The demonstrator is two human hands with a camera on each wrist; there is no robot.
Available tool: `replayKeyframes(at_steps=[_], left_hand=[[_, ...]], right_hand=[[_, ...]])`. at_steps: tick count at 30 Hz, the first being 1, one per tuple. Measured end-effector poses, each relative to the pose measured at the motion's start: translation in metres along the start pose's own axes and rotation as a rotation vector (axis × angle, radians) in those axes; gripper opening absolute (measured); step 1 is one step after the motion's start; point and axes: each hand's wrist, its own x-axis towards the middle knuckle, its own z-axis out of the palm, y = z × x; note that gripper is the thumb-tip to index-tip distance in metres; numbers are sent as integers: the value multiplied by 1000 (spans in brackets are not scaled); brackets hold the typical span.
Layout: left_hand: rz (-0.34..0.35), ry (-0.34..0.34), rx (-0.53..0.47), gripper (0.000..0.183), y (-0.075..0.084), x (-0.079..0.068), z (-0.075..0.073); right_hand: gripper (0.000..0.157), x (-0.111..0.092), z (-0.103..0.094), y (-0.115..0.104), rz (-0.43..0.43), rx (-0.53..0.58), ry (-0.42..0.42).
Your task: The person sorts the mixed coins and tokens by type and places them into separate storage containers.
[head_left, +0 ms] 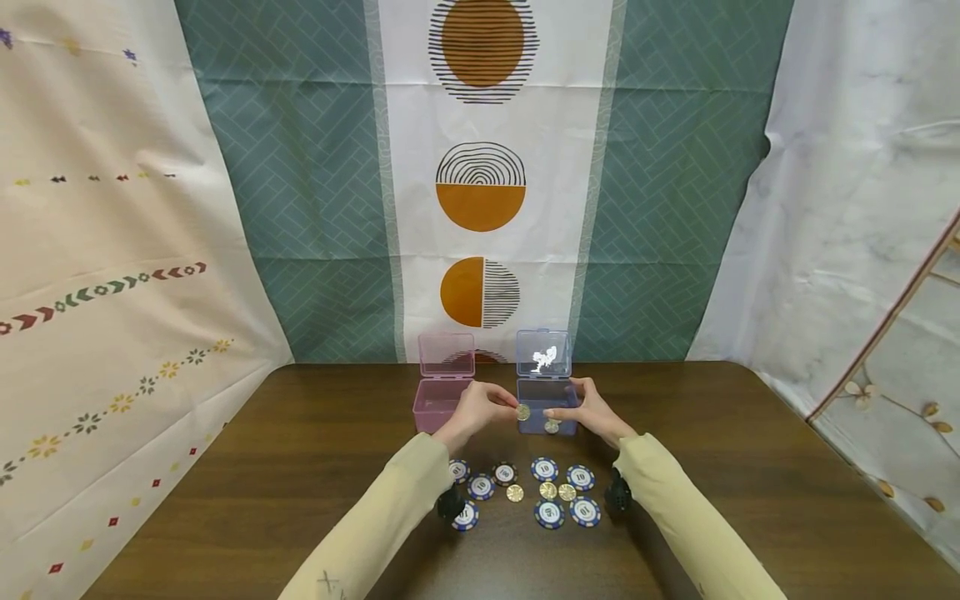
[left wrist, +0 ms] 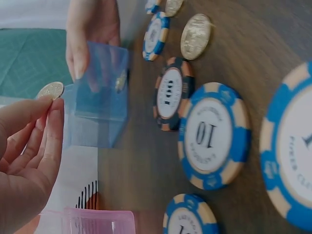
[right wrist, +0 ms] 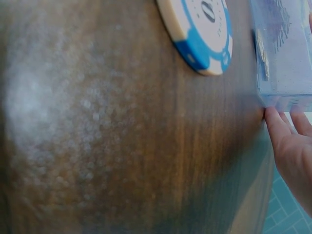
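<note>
A gold coin (head_left: 522, 412) is pinched between the thumb and fingertips of my left hand (head_left: 483, 408), near the left edge of a see-through blue box (head_left: 528, 427). The same coin (left wrist: 51, 90) shows at the fingertips in the left wrist view. My right hand (head_left: 597, 417) holds the blue box at its right side, thumb over the front and fingers at the side. Inside the box lies gold coinage (head_left: 552, 427), partly hidden by the thumb. The box's lid (head_left: 536, 346) stands raised at the back. In the right wrist view, fingertips (right wrist: 277, 122) touch the box wall.
A pink box (head_left: 431, 421) with its lid up stands to the left, partly behind my left hand. Nearer me lie several blue-and-white poker chips (head_left: 544, 469), a black chip (head_left: 505, 474) and loose gold coins (head_left: 514, 493). A patterned curtain (head_left: 480, 208) hangs behind the wooden table (head_left: 300, 467).
</note>
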Motion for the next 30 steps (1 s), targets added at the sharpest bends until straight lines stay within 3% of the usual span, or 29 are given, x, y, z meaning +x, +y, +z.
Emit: replayKeyframes(at_steps=[13, 20, 30], left_hand=[[-111, 62, -203, 12, 5, 10, 0], [-109, 90, -265, 13, 11, 13, 5], [-130, 155, -296, 11, 6, 23, 12]], right_hand=[[82, -21, 2, -30, -3, 29, -22], [88, -2, -1, -3, -8, 5, -1], [88, 0, 1, -1, 3, 2, 9]])
